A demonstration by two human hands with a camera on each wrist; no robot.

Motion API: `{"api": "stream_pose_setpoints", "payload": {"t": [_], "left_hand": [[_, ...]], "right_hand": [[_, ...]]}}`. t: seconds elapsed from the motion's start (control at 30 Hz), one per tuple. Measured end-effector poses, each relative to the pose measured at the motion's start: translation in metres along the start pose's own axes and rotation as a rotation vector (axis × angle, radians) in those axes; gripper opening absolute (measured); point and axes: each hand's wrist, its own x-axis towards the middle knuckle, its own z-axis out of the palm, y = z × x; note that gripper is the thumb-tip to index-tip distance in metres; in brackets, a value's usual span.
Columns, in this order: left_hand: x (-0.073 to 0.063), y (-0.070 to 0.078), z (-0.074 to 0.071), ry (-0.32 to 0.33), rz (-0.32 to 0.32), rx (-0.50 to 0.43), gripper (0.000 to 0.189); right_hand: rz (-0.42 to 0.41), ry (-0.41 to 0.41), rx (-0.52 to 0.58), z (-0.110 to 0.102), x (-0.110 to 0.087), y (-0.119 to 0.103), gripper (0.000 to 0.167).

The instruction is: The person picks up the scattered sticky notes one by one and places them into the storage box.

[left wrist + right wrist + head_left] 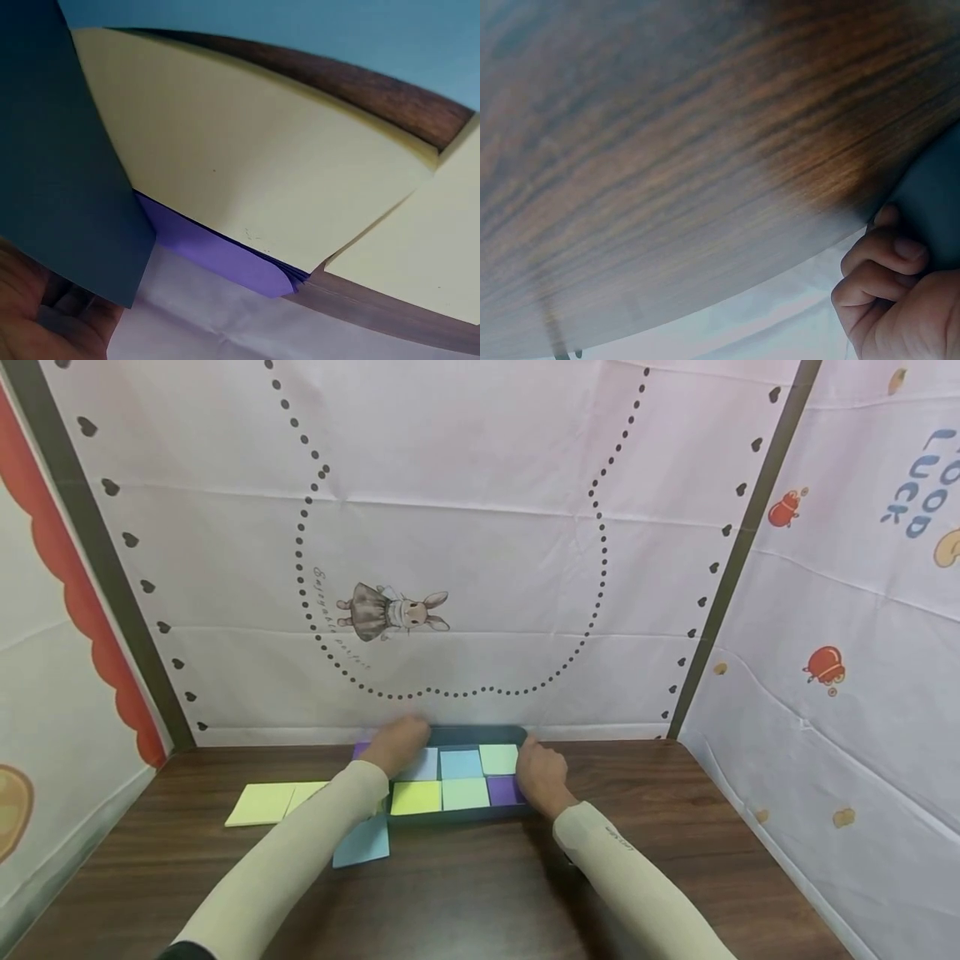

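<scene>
The left hand (395, 745) grasps the left end of a dark teal tray (465, 817) near its back corner, though we cannot make out every finger behind the wall. The right hand (542, 772) clutches the opposite end, and in the right wrist view we see its fingers curled over the tray's edge. The tray sits near the back of the wood-grain desk (480, 893), between both hands; we cannot tell whether its base rests fully on the surface.

Inside, we count six sticky-note pads in two rows. The back row shows a pale lavender-blue pad (422, 766), a sky-blue pad (461, 764) and a mint pad (498, 759); the front row shows a bright yellow pad (417, 797), a second mint pad (465, 793) and a purple pad (505, 790).

Outside, to the left, we find two pale yellow pads (258, 804) side by side, a blue pad (363, 842) in front of them, towards the person, and a purple stack (211, 251) behind, partly hidden by the left hand in the head view. Cream sleeves (637, 877) cover both forearms. Behind the desk hangs a white cloth (465, 568) printed with a sideways rabbit (392, 610) in a skirt.
</scene>
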Motion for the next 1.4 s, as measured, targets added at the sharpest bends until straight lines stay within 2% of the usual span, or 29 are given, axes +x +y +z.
{"api": "stream_pose_setpoints", "payload": {"t": [0.13, 0.33, 0.4, 0.63, 0.67, 0.77, 0.9, 1.0, 1.1, 1.23, 1.4], "left_hand": [[0.003, -0.010, 0.013, 0.025, 0.021, 0.020, 0.012], [0.004, -0.015, 0.022, 0.064, 0.046, 0.045, 0.010], [0.003, -0.015, 0.022, 0.079, 0.067, 0.070, 0.009], [-0.006, 0.004, -0.003, 0.045, 0.050, 0.069, 0.011], [-0.007, 0.005, -0.004, 0.046, 0.050, 0.069, 0.011], [-0.007, -0.005, 0.006, 0.075, 0.070, 0.073, 0.012], [-0.013, 0.003, -0.007, 0.057, 0.034, 0.047, 0.013], [-0.022, 0.023, -0.035, -0.001, -0.027, 0.010, 0.013], [-0.026, 0.034, -0.053, -0.042, -0.072, -0.041, 0.015], [-0.029, 0.038, -0.066, -0.049, -0.088, -0.091, 0.023], [-0.034, 0.034, -0.075, -0.020, -0.048, -0.104, 0.024]], "right_hand": [[0.005, -0.014, 0.012, -0.007, -0.006, -0.002, 0.038], [-0.020, 0.020, -0.007, 0.014, 0.005, 0.003, 0.040], [-0.025, 0.036, -0.019, 0.020, 0.009, 0.005, 0.039], [-0.019, 0.044, -0.008, 0.017, 0.007, 0.004, 0.037], [-0.016, 0.036, -0.005, 0.016, 0.007, 0.003, 0.037], [-0.015, 0.010, 0.006, 0.012, 0.004, 0.002, 0.035], [-0.021, 0.002, 0.002, 0.013, 0.006, 0.003, 0.035], [-0.028, 0.026, -0.007, 0.021, 0.009, 0.005, 0.037], [-0.032, 0.051, -0.006, 0.027, 0.012, 0.006, 0.037], [-0.048, 0.069, -0.013, 0.029, 0.013, 0.008, 0.034], [-0.058, 0.061, -0.021, 0.029, 0.013, 0.008, 0.033]]}}
